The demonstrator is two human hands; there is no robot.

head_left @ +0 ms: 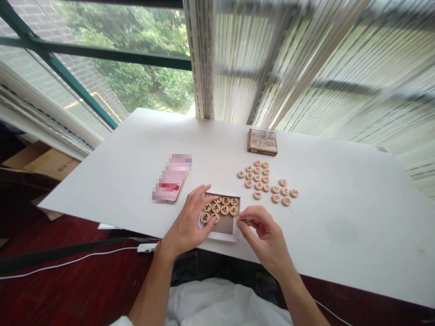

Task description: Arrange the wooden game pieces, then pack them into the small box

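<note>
A shallow white box (221, 236) lies at the table's front edge, with rows of round wooden Chinese chess pieces (224, 209) marked in black. Its lower right part shows bare bottom. My left hand (192, 222) rests over the box's left side, fingers spread, the thumb touching a piece in the front row. At the right wall of the box, my right hand (263, 233) pinches a chess piece (242, 218) between thumb and forefinger, seen nearly edge-on and mostly hidden. Beyond the box lie several loose chess pieces (257, 177), some red-marked, some black.
A brown printed box (262, 141) stands farther back on the white table (340, 190). Left of the white box lies a phone (173, 179), partly blurred out. A white cable (84, 257) runs below the table's left front edge. Window and blinds border the far side.
</note>
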